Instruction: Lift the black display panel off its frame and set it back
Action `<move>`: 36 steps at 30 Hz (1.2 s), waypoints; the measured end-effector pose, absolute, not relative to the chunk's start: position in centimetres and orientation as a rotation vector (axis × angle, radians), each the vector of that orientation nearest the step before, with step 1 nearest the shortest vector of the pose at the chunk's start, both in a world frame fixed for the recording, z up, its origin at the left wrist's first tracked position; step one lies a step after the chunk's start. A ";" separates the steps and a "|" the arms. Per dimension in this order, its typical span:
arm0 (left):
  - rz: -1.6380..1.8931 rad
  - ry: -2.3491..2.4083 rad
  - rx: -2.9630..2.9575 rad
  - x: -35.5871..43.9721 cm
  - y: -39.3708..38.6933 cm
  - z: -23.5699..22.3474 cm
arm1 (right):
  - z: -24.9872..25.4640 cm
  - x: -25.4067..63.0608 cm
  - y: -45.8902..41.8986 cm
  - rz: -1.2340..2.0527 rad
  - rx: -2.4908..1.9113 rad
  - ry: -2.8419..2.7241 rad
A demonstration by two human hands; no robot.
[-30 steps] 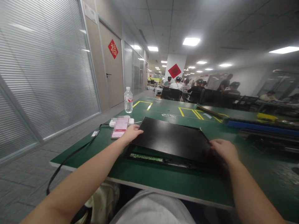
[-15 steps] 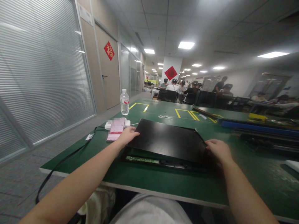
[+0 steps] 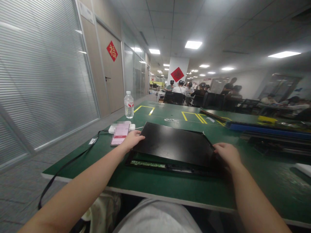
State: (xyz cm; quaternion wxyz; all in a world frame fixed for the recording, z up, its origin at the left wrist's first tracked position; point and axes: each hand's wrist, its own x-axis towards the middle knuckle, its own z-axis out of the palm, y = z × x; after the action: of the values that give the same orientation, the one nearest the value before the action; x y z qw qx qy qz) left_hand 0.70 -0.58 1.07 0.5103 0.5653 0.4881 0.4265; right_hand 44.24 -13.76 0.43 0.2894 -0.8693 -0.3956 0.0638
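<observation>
A flat, dark display panel (image 3: pixel 175 142) lies across the middle of the head view, tilted over a black frame (image 3: pixel 194 171). My left hand (image 3: pixel 133 139) pinches the panel's left edge, thumb on top. At the right edge my right hand (image 3: pixel 225 153) grips it, its lower fingers hidden. Along the near side of the frame, below the panel's front edge, a green circuit board strip (image 3: pixel 147 164) shows. The rest of the frame is covered by the panel.
Left of the panel are a phone (image 3: pixel 120 134), a white power strip (image 3: pixel 112 128) and a black cable (image 3: pixel 70 159). A water bottle (image 3: pixel 129 105) stands behind them. Dark bars and a blue strip (image 3: pixel 267 128) occupy the green table's (image 3: pixel 170 191) right side. Several people sit farther back.
Both hands keep their hold on the display panel, which stays nearly in place. The whole view has shifted very slightly.
</observation>
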 end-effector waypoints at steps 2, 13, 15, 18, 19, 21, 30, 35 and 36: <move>1.026 1.186 1.370 0.7 -0.5 1.1 | 0.3 44.3 -13.7 0.159 -2.309 -1.071; 1.011 1.202 1.378 0.6 -0.6 1.2 | 0.4 44.4 -13.6 0.206 -2.347 -1.042; 1.009 1.218 1.383 0.6 -0.5 1.2 | 0.6 44.3 -13.7 0.208 -2.350 -1.044; 1.009 1.213 1.384 0.6 -0.4 1.2 | 0.7 44.2 -13.8 0.202 -2.334 -1.057; 1.013 1.205 1.382 0.6 -0.4 1.2 | 0.7 44.1 -13.8 0.203 -2.327 -1.059; 1.027 1.187 1.378 0.5 -0.4 1.1 | 0.6 44.1 -13.8 0.207 -2.317 -1.061; 1.089 1.151 1.385 0.1 -0.3 1.0 | 0.3 44.5 -13.6 0.212 -2.296 -1.046; 1.084 1.210 1.491 -0.2 0.1 0.7 | 0.1 44.5 -13.6 0.233 -2.289 -1.042; 1.077 1.227 1.538 -0.2 0.1 0.7 | 0.1 44.5 -13.6 0.234 -2.293 -1.040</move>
State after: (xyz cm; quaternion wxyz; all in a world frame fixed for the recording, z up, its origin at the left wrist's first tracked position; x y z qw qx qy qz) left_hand -0.24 0.12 0.70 0.4344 0.6178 0.4927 0.4323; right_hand 44.52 -13.59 0.08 0.3016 -0.8645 -0.3921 0.0884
